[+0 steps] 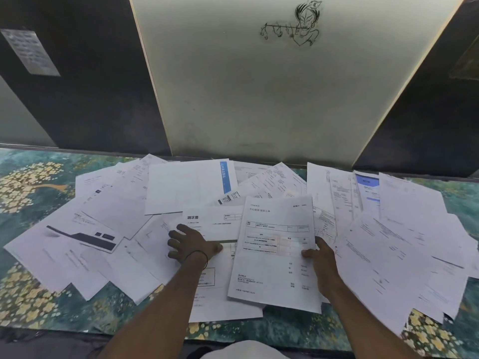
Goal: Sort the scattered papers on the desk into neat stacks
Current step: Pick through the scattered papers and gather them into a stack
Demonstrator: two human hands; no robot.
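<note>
White flat sheet (274, 244) pinched by R hand (320, 257); L hand (190, 243) flat on papers (103, 229).

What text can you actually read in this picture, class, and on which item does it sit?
"請求書": heading of the sheet above the left hand.
Form in the right hand: print too blurred.
Blue-stripe sheet: lettering unreadable.
Wall notice: blurred.
Other papers: too small.

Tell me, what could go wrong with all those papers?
1. The right hand pinches the white form with pale red boxes only at its edge; the sheet might bend or slip out of that grip.
2. The left hand presses flat on overlapping white sheets; sliding it could drag several together.
3. White pages at the right lie over the green flowered desk edge and might fall.
</note>
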